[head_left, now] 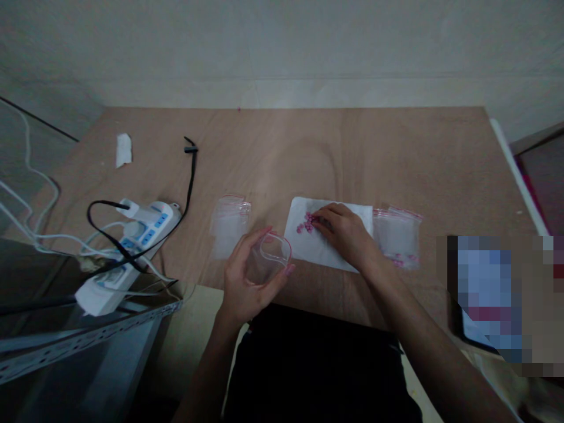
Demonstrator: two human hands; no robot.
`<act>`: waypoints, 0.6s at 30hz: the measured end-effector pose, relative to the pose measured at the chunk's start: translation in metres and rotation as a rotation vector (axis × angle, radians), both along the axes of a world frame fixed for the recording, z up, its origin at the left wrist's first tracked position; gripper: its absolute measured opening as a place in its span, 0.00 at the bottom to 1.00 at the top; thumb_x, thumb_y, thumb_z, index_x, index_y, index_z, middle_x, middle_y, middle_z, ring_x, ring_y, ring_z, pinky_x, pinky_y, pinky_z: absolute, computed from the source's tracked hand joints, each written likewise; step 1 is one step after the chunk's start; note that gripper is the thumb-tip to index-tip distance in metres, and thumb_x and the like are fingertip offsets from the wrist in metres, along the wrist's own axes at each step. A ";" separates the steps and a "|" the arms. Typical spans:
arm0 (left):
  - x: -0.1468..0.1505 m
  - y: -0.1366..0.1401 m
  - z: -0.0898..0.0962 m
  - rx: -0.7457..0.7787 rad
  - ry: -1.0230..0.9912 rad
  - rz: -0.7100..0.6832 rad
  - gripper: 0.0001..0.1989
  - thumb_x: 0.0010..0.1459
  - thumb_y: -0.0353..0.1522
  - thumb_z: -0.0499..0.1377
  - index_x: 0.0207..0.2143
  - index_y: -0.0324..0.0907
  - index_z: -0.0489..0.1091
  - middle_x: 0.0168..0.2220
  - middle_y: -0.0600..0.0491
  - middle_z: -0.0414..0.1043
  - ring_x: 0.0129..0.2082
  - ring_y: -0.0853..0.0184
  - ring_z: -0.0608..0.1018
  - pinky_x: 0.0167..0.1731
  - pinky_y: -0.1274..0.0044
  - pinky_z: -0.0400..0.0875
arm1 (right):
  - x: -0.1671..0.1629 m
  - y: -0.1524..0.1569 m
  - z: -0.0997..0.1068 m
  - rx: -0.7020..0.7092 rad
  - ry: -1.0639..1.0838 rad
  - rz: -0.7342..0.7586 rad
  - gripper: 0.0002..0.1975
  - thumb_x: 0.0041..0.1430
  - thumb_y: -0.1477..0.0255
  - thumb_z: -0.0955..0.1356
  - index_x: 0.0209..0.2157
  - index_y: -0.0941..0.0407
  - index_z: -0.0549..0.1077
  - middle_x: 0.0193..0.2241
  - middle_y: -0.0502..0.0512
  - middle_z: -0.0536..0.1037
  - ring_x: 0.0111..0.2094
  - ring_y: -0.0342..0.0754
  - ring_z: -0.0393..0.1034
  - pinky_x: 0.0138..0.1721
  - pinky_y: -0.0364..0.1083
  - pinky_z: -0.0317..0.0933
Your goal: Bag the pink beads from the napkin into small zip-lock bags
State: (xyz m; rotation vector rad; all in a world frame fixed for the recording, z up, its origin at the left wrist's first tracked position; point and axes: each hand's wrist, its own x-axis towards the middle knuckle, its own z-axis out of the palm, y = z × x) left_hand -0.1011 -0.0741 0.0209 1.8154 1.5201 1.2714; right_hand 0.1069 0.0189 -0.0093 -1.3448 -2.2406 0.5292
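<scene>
My left hand [249,276] is closed round a small clear zip bag [274,249], whose red-edged mouth stands apart in a loop. My right hand [341,229] reaches over a white sheet [304,252], its fingertips pinched together at a little cluster of pink pieces [305,224]. A pink piece shows at those fingertips, though the exact kind is too small to tell. Left of my hands lies a stack of clear zip bags [230,226]. Beyond my right wrist, more zip bags [398,232] lie partly under the sheet's right side, with pink pieces in their lower end.
A white power strip [152,235] with plugs and tangled cables is at the left. A black strap-like cord [191,176] and a white scrap [124,150] lie further back on the wooden table [396,153]. A blurred-out phone-like device [480,294] is at the right.
</scene>
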 end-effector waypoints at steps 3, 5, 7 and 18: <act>0.000 0.001 -0.001 -0.013 0.003 0.013 0.28 0.50 0.34 0.68 0.53 0.42 0.67 0.48 0.46 0.74 0.47 0.60 0.77 0.48 0.67 0.74 | -0.002 0.001 0.001 0.006 -0.021 -0.004 0.09 0.62 0.76 0.65 0.37 0.58 0.79 0.37 0.63 0.79 0.41 0.54 0.74 0.43 0.54 0.69; 0.000 0.001 -0.001 -0.019 0.008 0.013 0.28 0.50 0.35 0.68 0.53 0.42 0.67 0.48 0.46 0.75 0.46 0.59 0.78 0.47 0.67 0.75 | -0.003 0.000 0.000 0.013 -0.038 -0.018 0.10 0.63 0.76 0.65 0.37 0.57 0.79 0.37 0.63 0.79 0.40 0.54 0.73 0.43 0.53 0.69; 0.001 0.001 0.000 -0.018 0.011 0.011 0.27 0.50 0.35 0.68 0.52 0.41 0.68 0.47 0.46 0.75 0.45 0.59 0.78 0.46 0.67 0.75 | -0.005 -0.001 0.000 0.020 -0.057 -0.035 0.11 0.64 0.76 0.64 0.37 0.57 0.79 0.36 0.62 0.79 0.39 0.54 0.73 0.43 0.53 0.69; 0.002 0.004 0.001 -0.020 0.013 -0.012 0.27 0.50 0.36 0.68 0.52 0.41 0.68 0.45 0.46 0.76 0.44 0.61 0.79 0.44 0.69 0.76 | -0.007 -0.001 0.008 -0.012 -0.093 -0.099 0.13 0.61 0.81 0.63 0.33 0.58 0.79 0.34 0.63 0.80 0.35 0.54 0.75 0.38 0.53 0.69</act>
